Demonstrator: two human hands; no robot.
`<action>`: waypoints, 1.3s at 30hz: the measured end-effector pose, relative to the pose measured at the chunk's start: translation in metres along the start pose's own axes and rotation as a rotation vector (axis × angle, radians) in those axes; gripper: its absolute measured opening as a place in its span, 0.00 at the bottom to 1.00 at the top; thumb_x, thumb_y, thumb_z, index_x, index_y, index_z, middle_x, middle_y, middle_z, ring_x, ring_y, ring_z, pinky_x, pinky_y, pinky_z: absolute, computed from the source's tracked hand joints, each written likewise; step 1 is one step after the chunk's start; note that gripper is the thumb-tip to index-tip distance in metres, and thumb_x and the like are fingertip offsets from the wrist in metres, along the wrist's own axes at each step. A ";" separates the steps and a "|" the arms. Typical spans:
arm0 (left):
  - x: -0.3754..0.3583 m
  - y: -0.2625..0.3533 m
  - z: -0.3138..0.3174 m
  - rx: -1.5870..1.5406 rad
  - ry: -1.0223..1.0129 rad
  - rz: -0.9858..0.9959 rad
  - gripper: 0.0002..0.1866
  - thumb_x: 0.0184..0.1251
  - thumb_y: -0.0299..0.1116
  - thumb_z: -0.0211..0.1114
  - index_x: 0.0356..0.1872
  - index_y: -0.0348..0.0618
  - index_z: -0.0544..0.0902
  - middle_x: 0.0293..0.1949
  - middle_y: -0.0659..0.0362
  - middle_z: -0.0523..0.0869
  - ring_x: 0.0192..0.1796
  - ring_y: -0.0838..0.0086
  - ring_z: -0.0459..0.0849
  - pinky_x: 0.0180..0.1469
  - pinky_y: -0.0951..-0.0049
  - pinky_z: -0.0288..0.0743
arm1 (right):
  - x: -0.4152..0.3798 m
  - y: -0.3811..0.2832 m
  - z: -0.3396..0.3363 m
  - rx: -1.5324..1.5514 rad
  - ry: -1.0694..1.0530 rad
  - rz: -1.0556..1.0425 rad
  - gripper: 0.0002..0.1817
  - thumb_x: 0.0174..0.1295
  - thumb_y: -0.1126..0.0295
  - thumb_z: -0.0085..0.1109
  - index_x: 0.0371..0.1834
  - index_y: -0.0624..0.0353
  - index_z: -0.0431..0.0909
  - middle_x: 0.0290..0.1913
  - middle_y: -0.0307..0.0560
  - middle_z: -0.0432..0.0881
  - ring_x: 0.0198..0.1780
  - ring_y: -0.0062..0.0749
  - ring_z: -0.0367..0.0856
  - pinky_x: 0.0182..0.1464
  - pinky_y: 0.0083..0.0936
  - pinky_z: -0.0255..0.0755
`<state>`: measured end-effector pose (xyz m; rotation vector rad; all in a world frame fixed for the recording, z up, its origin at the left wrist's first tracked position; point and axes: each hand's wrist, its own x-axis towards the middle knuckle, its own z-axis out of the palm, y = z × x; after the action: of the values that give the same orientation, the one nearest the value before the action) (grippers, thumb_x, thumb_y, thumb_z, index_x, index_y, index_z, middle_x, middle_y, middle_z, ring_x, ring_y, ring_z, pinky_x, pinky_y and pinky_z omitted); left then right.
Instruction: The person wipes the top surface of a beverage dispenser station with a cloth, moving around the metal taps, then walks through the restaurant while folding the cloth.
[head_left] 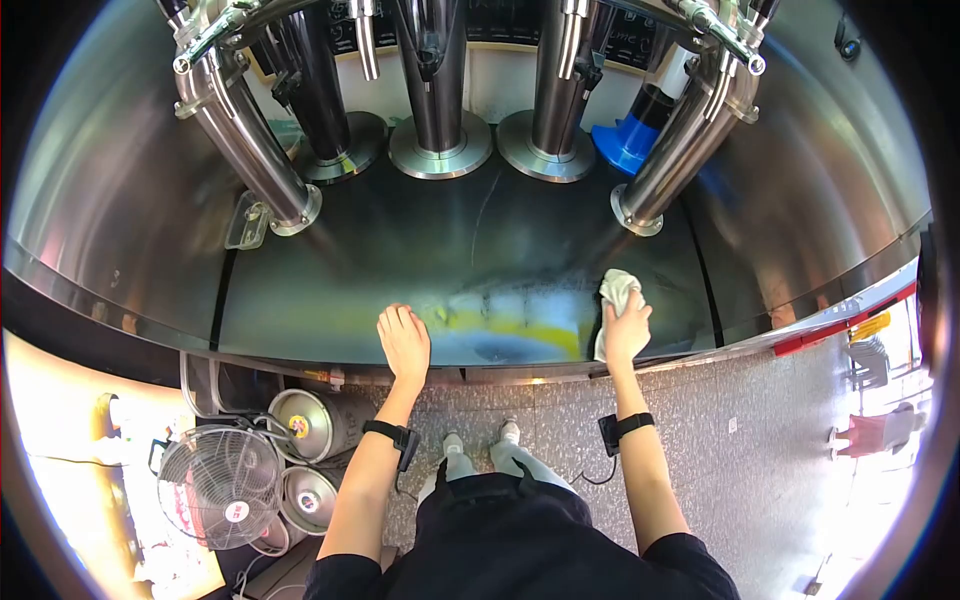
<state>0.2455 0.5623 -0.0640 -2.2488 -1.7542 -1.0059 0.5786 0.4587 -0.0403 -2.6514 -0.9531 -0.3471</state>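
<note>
Nearest to the camera, a dark top and two feet in pale shoes are seen on a speckled grey floor (720, 440). A dark band is worn on each wrist. To the near left, below the desk's edge, a round wire fan (220, 487) and two metal kegs (305, 425) are stowed on the floor, with hoses running up behind them. At the far right, beyond a red strip along the desk's edge, a bright floor area with chairs is glimpsed, too distorted to be told in detail.

The polished steel desk (330, 290) is curved across the view. The left hand (404, 343) is laid flat on its near edge, fingers together, nothing held in its grip. The right hand (626, 332) is set to the right of it, well apart, and its grip is closed around a white cloth (617, 290), which is pressed against the desk top just beyond the fingers. Between the two hands, a yellowish and bluish reflection is shown on the metal.

Farther back, a small clear plastic container (246, 222) is set at the left beside the base of a tilted steel column (245, 135). Several more steel tap columns (440, 90) are stood on round flanges along the far side, and a blue piece (622, 145) is lodged near the right ones.
</note>
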 end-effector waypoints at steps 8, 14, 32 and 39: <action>-0.001 0.001 -0.002 -0.010 -0.005 0.009 0.06 0.61 0.25 0.56 0.38 0.35 0.74 0.42 0.51 0.76 0.46 0.58 0.74 0.51 0.60 0.67 | -0.038 -0.072 -0.007 0.108 -0.135 -0.300 0.31 0.53 0.52 0.65 0.57 0.52 0.68 0.41 0.56 0.73 0.37 0.48 0.81 0.34 0.37 0.77; -0.002 0.000 -0.003 -0.013 0.011 0.026 0.04 0.61 0.25 0.55 0.36 0.37 0.73 0.40 0.51 0.75 0.45 0.58 0.74 0.49 0.61 0.67 | -0.080 -0.144 -0.004 0.179 -0.296 -0.587 0.30 0.51 0.53 0.66 0.56 0.52 0.69 0.42 0.57 0.74 0.35 0.46 0.82 0.31 0.36 0.77; 0.041 0.064 -0.023 -0.389 0.114 0.030 0.10 0.57 0.21 0.55 0.41 0.36 0.72 0.46 0.49 0.73 0.50 0.54 0.71 0.53 0.58 0.67 | -0.123 -0.153 -0.005 0.457 -0.298 -1.000 0.21 0.47 0.54 0.68 0.34 0.61 0.80 0.33 0.57 0.75 0.31 0.48 0.82 0.29 0.39 0.78; 0.030 0.061 0.013 -0.615 0.023 -0.038 0.09 0.59 0.21 0.55 0.42 0.37 0.72 0.45 0.49 0.73 0.51 0.55 0.70 0.55 0.60 0.66 | -0.125 -0.148 -0.010 0.414 -0.226 -0.958 0.23 0.49 0.50 0.66 0.35 0.60 0.81 0.33 0.53 0.76 0.31 0.43 0.83 0.29 0.34 0.79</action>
<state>0.3087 0.5737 -0.0389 -2.5080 -1.6396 -1.7701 0.3871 0.4918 -0.0419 -1.7312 -2.0658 -0.0222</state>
